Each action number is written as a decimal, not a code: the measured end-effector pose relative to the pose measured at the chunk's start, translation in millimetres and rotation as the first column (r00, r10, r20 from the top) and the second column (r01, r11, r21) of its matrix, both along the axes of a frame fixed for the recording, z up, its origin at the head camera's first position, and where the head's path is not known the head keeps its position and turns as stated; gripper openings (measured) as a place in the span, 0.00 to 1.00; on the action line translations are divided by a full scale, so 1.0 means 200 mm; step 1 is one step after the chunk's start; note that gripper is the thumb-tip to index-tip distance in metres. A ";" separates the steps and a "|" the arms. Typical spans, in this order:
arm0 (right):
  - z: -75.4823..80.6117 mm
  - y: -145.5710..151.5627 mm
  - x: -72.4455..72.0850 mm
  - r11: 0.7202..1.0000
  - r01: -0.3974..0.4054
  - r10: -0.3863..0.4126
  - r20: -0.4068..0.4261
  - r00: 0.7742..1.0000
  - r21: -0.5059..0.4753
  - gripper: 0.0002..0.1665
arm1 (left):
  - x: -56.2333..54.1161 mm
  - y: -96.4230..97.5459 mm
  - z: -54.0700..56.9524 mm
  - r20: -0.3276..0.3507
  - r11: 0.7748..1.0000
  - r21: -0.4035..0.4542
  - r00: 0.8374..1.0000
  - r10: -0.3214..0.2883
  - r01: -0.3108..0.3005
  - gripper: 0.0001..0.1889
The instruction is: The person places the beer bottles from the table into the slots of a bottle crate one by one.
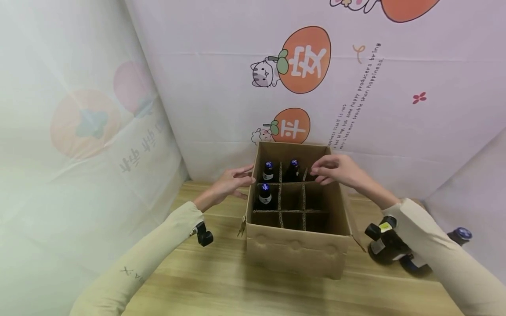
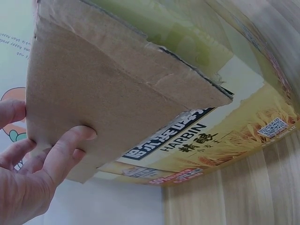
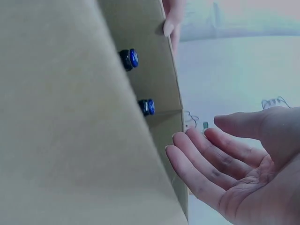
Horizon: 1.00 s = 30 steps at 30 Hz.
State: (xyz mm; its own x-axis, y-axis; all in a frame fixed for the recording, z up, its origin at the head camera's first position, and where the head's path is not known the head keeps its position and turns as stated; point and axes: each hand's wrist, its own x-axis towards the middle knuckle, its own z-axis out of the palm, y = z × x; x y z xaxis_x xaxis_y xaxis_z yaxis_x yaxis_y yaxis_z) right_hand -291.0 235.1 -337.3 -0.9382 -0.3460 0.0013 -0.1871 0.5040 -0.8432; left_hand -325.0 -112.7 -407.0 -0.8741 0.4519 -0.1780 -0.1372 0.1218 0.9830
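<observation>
A cardboard box (image 1: 296, 252) with cardboard dividers (image 1: 291, 183) stands on the table, its top uncovered. Three dark bottles with blue caps are seen inside: one bottle (image 1: 268, 172) at the back left, another bottle (image 1: 293, 172) beside it, and a third bottle (image 1: 265, 198) in front of the first. My left hand (image 1: 228, 186) holds the box's left wall at the rim; in the left wrist view its fingers rest on the side flap (image 2: 108, 79). Over the back right compartment hovers my right hand (image 1: 336, 170), fingers loosely bent, holding nothing visible.
More dark bottles (image 1: 385, 249) stand on the wooden table (image 1: 189, 272) to the right, partly behind my right sleeve. A printed white cloth (image 1: 221, 96) hangs behind the box, and cloth walls rise at both sides.
</observation>
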 end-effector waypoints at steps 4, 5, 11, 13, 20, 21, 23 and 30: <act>-0.01 0.07 0.04 1.000 0.028 -0.029 -0.034 0.999 -0.012 0.17 | 0.01 0.00 0.00 -0.001 1.000 0.005 1.000 -0.008 0.008 0.36; -0.02 0.09 0.05 0.999 0.035 -0.035 -0.041 0.999 -0.014 0.17 | 0.01 0.00 0.00 -0.002 1.000 0.006 1.000 -0.010 0.010 0.36; -0.05 0.20 0.08 0.996 0.082 -0.084 -0.091 0.992 -0.027 0.19 | 0.01 0.01 0.01 -0.007 1.000 0.002 1.000 -0.008 0.008 0.35; -0.05 0.25 0.09 0.995 0.101 -0.103 -0.095 0.990 -0.029 0.19 | 0.01 0.01 0.01 -0.005 1.000 0.002 1.000 -0.006 0.006 0.35; -0.06 0.38 0.11 0.988 0.074 -0.059 -0.115 0.992 0.136 0.20 | 0.01 0.01 -0.01 -0.001 1.000 0.013 1.000 -0.002 0.002 0.36; -0.06 0.40 0.12 0.981 0.063 -0.044 -0.111 0.993 0.182 0.20 | 0.01 0.00 -0.01 0.001 1.000 0.013 1.000 -0.002 0.002 0.36; -0.06 0.44 0.13 0.961 0.039 -0.013 -0.097 0.995 0.273 0.21 | 0.01 0.00 -0.01 -0.002 1.000 0.013 1.000 -0.003 0.003 0.36; -0.09 0.58 0.17 0.871 0.020 -0.014 -0.015 1.000 0.491 0.24 | 0.01 0.00 -0.01 0.000 1.000 0.011 1.000 -0.003 0.003 0.36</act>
